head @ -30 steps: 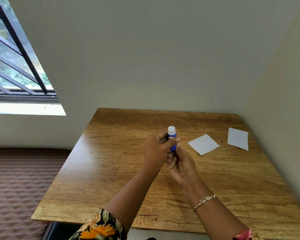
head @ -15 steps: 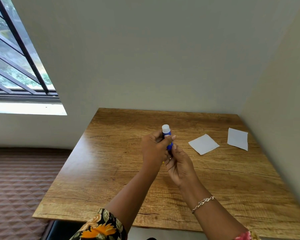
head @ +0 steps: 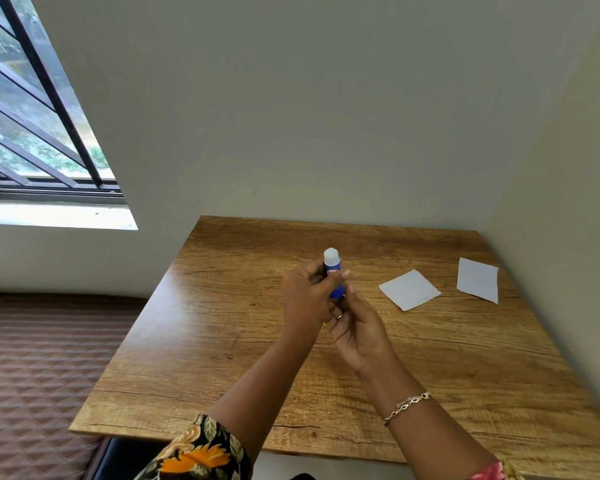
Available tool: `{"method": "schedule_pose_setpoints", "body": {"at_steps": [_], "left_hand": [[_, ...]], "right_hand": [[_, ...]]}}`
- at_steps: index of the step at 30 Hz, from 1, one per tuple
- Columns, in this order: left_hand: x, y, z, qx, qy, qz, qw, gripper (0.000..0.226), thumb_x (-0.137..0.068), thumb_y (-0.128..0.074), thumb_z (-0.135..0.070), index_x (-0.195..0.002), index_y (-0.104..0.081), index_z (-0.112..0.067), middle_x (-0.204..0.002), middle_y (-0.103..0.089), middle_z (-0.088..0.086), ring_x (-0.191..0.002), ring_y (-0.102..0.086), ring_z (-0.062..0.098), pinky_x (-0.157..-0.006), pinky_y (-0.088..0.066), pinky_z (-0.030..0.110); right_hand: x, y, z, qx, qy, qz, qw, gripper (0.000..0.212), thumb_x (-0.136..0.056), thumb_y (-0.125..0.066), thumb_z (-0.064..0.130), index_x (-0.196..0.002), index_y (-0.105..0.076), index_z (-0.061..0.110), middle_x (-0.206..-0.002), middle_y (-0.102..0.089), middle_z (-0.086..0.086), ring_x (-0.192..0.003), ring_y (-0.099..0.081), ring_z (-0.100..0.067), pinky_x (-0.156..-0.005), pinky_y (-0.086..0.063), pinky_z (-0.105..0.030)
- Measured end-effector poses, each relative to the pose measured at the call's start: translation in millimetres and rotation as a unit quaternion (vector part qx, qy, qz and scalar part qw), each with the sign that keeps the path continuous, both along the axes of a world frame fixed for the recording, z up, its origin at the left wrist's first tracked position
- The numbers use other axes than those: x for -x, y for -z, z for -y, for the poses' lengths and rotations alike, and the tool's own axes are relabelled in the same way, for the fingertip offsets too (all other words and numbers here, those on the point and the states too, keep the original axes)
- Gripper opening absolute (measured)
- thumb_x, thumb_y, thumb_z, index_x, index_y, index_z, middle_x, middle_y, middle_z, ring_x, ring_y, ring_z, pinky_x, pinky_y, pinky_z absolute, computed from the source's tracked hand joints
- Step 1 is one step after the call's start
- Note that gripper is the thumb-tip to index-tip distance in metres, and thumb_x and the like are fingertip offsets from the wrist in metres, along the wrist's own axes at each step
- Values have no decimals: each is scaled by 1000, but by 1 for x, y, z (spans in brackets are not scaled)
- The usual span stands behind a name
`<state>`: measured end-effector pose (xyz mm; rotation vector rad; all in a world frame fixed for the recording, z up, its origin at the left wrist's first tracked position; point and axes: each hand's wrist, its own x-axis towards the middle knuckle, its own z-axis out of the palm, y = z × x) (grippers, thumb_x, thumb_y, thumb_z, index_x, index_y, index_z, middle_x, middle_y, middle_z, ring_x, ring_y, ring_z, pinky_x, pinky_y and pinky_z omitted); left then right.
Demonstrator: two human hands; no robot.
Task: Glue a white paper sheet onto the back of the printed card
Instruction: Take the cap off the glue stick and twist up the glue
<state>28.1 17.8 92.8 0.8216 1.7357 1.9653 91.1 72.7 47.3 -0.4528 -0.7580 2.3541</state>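
Note:
A blue glue stick (head: 334, 274) with a white top stands upright above the middle of the wooden table (head: 430, 358). My left hand (head: 305, 296) grips its body with thumb and fingers. My right hand (head: 357, 327) holds its lower end from below. To the right, two white rectangular pieces lie flat: one paper piece (head: 409, 289) nearer the hands, another paper piece (head: 478, 279) close to the right wall. Which one is the printed card cannot be told, since both show white faces.
The table stands in a corner, with walls behind and to the right. A barred window (head: 32, 116) is at the upper left. Brown quilted flooring (head: 32, 375) lies left of the table.
Both hands and the glue stick have drifted slightly left. The papers have not moved.

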Motion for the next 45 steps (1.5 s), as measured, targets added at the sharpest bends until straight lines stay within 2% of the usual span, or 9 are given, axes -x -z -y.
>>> {"method": "schedule_pose_setpoints", "body": {"at_steps": [2, 7, 11, 19, 23, 32, 35, 40, 45], "left_hand": [[1, 0, -1, 3, -5, -5, 1000, 12, -76, -71, -11, -84, -69, -3, -81, -69, 26, -71, -64, 24, -69, -54, 36], [1, 0, -2, 11, -4, -11, 1000, 9, -78, -70, -14, -83, -68, -7, -80, -67, 30, -63, -59, 22, -49, -47, 12], [2, 2, -2, 15, 7, -21, 1000, 7, -79, -69, -14, -82, -68, -8, -76, -66, 29, -59, -58, 24, -47, -47, 14], [9, 6, -4, 4, 21, 33, 999, 16, -75, -73, -16, -87, -68, -7, -76, -69, 15, -67, -66, 25, -65, -56, 39], [12, 7, -6, 10, 36, 44, 998, 12, -75, -73, -17, -83, -66, -14, -72, -68, 4, -65, -65, 15, -59, -54, 25], [22, 14, -14, 16, 77, 24, 997, 8, -78, -70, -21, -81, -66, -15, -64, -62, 1, -52, -50, 19, -43, -44, 17], [28, 17, -15, 12, 95, 14, 995, 10, -79, -69, -19, -81, -67, -10, -67, -60, 6, -59, -51, 22, -47, -44, 18], [39, 20, -15, -3, 142, 24, 990, 11, -81, -65, -12, -85, -67, -1, -67, -62, 2, -58, -58, 0, -53, -45, 10], [52, 21, -16, 3, 184, 16, 983, 8, -83, -63, -11, -84, -69, -6, -72, -67, 4, -68, -63, 6, -62, -50, 15]], "right_hand": [[0, 1, 0, -1, 1, -10, 1000, 31, -79, -53, 19, -107, -61, 8, -86, -73, -5, -73, -68, -10, -63, -56, -20], [2, 4, -1, 4, 5, 29, 1000, 30, -76, -55, 25, -98, -63, 7, -58, -64, 0, -50, -58, -5, -48, -50, -16], [3, 5, -2, 8, 6, 58, 998, 32, -81, -52, 35, -91, -64, 8, -51, -59, 1, -45, -54, -5, -45, -45, -16], [3, 0, -5, 25, -47, 41, 998, 36, -94, -39, 29, -92, -68, 8, -75, -73, -9, -66, -69, -14, -58, -57, -23], [3, -2, -7, 15, -55, 28, 998, 32, -88, -47, 30, -92, -73, 13, -87, -74, -10, -73, -70, -16, -62, -58, -24], [3, -1, -17, -23, -53, 34, 998, 32, -78, -56, 25, -106, -64, 10, -79, -72, -6, -63, -67, -11, -55, -56, -20], [4, 1, -20, -38, -51, 34, 997, 26, -78, -56, 23, -98, -71, 15, -85, -73, -6, -68, -68, -12, -57, -56, -21], [9, -1, -26, -95, -48, 67, 992, 25, -76, -59, 19, -98, -70, 16, -95, -72, -7, -82, -69, -15, -67, -58, -24], [13, -4, -31, -176, -44, 100, 978, 30, -82, -53, 9, -111, -61, 11, -95, -74, 2, -88, -69, -12, -74, -57, -22]]}}
